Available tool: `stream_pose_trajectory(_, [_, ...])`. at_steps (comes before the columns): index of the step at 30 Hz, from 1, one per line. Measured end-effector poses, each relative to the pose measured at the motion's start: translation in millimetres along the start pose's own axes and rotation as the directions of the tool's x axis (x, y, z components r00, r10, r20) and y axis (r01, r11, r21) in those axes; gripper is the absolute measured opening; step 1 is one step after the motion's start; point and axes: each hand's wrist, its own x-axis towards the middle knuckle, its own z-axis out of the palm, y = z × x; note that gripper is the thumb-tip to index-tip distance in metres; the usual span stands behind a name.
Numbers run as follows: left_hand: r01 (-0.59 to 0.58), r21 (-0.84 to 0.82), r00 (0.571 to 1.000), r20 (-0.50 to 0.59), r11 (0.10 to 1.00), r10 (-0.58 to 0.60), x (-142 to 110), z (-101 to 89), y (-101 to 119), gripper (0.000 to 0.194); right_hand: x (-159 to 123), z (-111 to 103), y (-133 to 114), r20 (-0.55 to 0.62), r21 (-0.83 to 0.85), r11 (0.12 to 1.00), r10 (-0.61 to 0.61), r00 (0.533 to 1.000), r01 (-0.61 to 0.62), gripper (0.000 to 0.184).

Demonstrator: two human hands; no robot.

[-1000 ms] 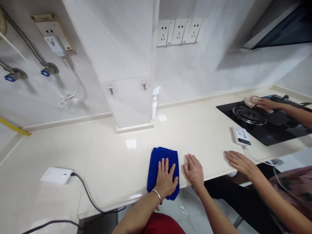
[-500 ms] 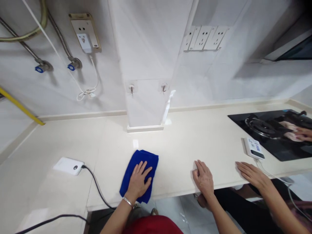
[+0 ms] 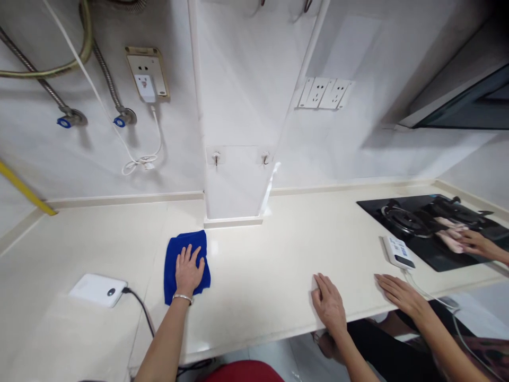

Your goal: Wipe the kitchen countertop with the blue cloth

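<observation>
My left hand [image 3: 189, 271], with a bracelet at its wrist, lies flat with spread fingers on a folded blue cloth [image 3: 172, 265]. The cloth rests on the cream countertop [image 3: 258, 276], left of the wall pillar's foot. My right hand [image 3: 330, 305] rests palm down near the counter's front edge, fingers stretched out and nothing held in it. To its right, another person's hand [image 3: 401, 292] lies flat on the counter. A further hand [image 3: 477, 244] touches a pale cloth [image 3: 449, 233] on the black gas stove [image 3: 429, 252].
A white power bank [image 3: 99, 290] with a black cable lies at left. A second white device [image 3: 398, 252] with a cable sits beside the stove. The pillar [image 3: 234, 185] juts over the counter's back. A yellow pipe [image 3: 27, 188] meets the left corner.
My left hand has slid the blue cloth left and farther from the front edge. My right hand stays resting on the counter. The camera view has shifted a little.
</observation>
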Motion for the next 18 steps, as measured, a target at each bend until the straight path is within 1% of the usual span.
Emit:
stream_pose_trajectory(3, [0.047,0.006,0.999,-0.022,0.999,-0.047,21,2.4,-11,0.052,0,2,2,0.013,0.004,1.000,0.006,1.000,-0.006,0.044])
stream_pose_trajectory(6, [0.055,0.005,0.998,-0.032,0.998,-0.055,40,4.4,-20,0.054,-1,3,6,0.026,0.024,1.000,-0.011,1.000,0.010,0.045])
stream_pose_trajectory(13, [-0.003,0.015,1.000,-0.031,1.000,0.003,77,10.9,-31,0.056,-6,11,21,0.036,0.066,0.997,-0.029,0.999,0.027,0.050])
stream_pose_trajectory(18, [-0.032,0.012,0.999,-0.013,0.999,0.032,101,16.6,-33,0.057,-8,16,35,0.054,0.020,0.998,-0.056,0.997,0.055,0.051])
